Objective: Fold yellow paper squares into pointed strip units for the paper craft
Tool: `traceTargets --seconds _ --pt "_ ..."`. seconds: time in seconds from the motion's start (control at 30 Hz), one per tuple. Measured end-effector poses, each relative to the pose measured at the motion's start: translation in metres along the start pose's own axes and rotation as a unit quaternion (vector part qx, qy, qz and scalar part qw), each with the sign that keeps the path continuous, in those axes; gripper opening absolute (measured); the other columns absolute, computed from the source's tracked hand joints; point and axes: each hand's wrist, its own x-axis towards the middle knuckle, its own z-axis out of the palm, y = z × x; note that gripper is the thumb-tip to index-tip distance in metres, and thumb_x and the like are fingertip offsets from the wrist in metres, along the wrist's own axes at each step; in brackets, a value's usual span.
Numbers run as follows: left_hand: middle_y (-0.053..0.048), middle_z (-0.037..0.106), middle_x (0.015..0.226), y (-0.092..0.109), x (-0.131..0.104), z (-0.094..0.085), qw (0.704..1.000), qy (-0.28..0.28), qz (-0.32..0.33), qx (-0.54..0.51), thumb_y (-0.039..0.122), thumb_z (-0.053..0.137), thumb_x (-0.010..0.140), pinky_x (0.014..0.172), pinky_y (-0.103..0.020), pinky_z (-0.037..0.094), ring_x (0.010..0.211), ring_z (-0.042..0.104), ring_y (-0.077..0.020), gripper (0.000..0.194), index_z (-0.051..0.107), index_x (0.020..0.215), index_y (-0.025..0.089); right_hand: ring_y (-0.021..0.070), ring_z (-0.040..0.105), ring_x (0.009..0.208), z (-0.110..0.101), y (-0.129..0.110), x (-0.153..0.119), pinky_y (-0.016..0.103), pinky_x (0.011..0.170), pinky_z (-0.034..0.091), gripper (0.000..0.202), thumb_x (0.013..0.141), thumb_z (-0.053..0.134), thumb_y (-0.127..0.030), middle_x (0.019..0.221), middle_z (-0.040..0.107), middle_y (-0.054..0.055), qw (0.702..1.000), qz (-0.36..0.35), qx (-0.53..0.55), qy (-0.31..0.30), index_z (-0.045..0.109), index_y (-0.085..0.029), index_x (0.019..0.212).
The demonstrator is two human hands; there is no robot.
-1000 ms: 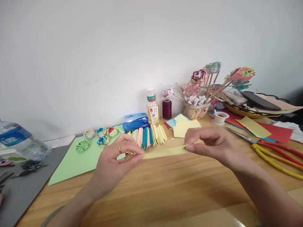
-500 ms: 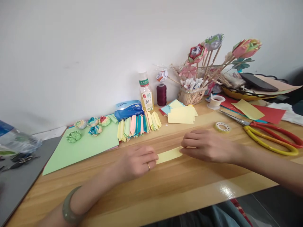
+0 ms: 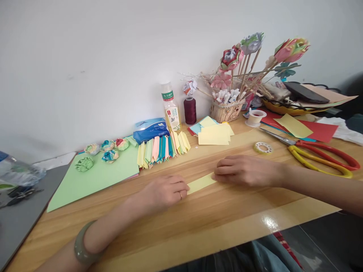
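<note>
Paper strip (image 3: pixel 201 183) lies between left hand (image 3: pixel 166 191) and right hand (image 3: pixel 247 170), each with fingers closed on one end.

A second ago the yellow paper strip (image 3: pixel 201 183) was held up in the air; now, near the centre of the frame, it's down on the wooden tabletop (image 3: pixel 141 234). The left hand (image 3: pixel 167 191) and right hand (image 3: pixel 246 170), closed on its ends, have turned backs-up, thumbs tucked from my sight, and the gap between them has narrowed. Right of centre, a roll of tape (image 3: pixel 266 152) has come out from hiding. The head has tipped down: the stemmed paper flowers (image 3: pixel 291 51) ride higher at upper right, denim-clad legs (image 3: pixel 241 255) have appeared along the bottom, and the green bangle (image 3: pixel 81 247), barely visible earlier, shows plainly at lower left.
</note>
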Motion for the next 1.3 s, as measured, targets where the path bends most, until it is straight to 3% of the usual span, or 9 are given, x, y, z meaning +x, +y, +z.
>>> traceTargets --seconds 0.17,0.33,0.47,0.67,0.9,1.03,1.17,1.3 --pt "-0.006 0.062 0.076 0.004 0.01 -0.006 0.997 -0.069 -0.021 -0.007 0.014 0.038 0.088 0.065 -0.028 0.048 0.077 0.057 -0.0178 0.023 0.059 0.079 0.013 0.0212 0.05 0.091 0.004 -0.001 -0.002 0.034 0.076 0.044 0.039 0.097 0.024 -0.017 0.097 0.061 0.011 0.999 0.029 0.028 0.006 0.061 -0.013 0.106" --pt "-0.002 0.057 0.072 0.004 0.024 0.013 0.995 -0.033 -0.007 0.093 0.013 0.034 0.096 0.054 -0.024 0.041 0.068 0.054 -0.0154 0.024 0.055 0.108 0.013 0.0204 0.05 0.087 0.005 -0.004 -0.001 0.033 0.072 0.044 0.036 0.095 0.027 -0.013 0.093 0.061 0.01 0.995 0.062 0.069 0.032 0.062 -0.013 0.106" --pt "0.0 0.053 0.072 0.004 0.028 0.027 0.992 -0.028 -0.029 0.116 0.018 0.037 0.097 0.054 -0.025 0.037 0.069 0.051 -0.0146 0.019 0.055 0.102 0.015 0.0194 0.051 0.086 0.009 -0.011 -0.003 0.032 0.071 0.044 0.035 0.091 0.031 -0.007 0.093 0.061 0.01 0.989 0.102 0.088 0.068 0.062 -0.014 0.107" --pt "0.0 0.05 0.074 0.007 0.026 0.031 0.987 -0.03 -0.042 0.149 0.019 0.041 0.096 0.059 -0.027 0.034 0.072 0.048 -0.0152 0.015 0.053 0.106 0.018 0.0193 0.052 0.08 0.017 -0.043 0.011 0.032 0.068 0.046 0.029 0.092 0.035 -0.01 0.088 0.06 0.01 0.965 0.205 0.036 0.159 0.061 -0.012 0.104" --pt "0.0 0.055 0.083 0.007 0.028 0.036 0.988 0.006 -0.064 0.14 0.023 0.042 0.097 0.067 -0.028 0.039 0.077 0.049 -0.0151 0.015 0.055 0.101 0.018 0.0214 0.052 0.078 0.024 -0.058 0.027 0.035 0.069 0.048 0.017 0.089 0.045 -0.012 0.087 0.059 0.009 0.972 0.217 -0.016 0.089 0.06 -0.011 0.098" --pt "-0.003 0.06 0.105 0.009 0.028 0.033 0.991 0.019 -0.041 0.128 0.021 0.038 0.098 0.084 -0.032 0.041 0.099 0.05 -0.0173 0.022 0.058 0.105 0.017 0.0218 0.052 0.078 0.026 -0.054 0.025 0.035 0.066 0.046 0.018 0.088 0.047 -0.012 0.088 0.059 0.008 0.97 0.216 -0.059 0.09 0.058 -0.012 0.103" --pt "-0.003 0.061 0.111 0.01 0.023 0.036 0.988 0.036 -0.032 0.148 0.02 0.038 0.097 0.098 -0.038 0.035 0.111 0.047 -0.0199 0.024 0.057 0.111 0.016 0.0219 0.052 0.076 0.029 -0.055 0.024 0.035 0.063 0.041 0.015 0.088 0.049 -0.015 0.086 0.06 0.005 0.963 0.236 -0.093 0.091 0.059 -0.016 0.099" --pt "-0.003 0.062 0.114 0.012 0.021 0.037 0.989 0.02 -0.046 0.142 0.019 0.037 0.097 0.102 -0.04 0.033 0.116 0.045 -0.0203 0.025 0.058 0.111 0.017 0.0208 0.052 0.076 0.027 -0.054 0.017 0.034 0.065 0.038 0.016 0.089 0.046 -0.015 0.085 0.059 0.004 0.957 0.263 -0.087 0.085 0.06 -0.018 0.097"
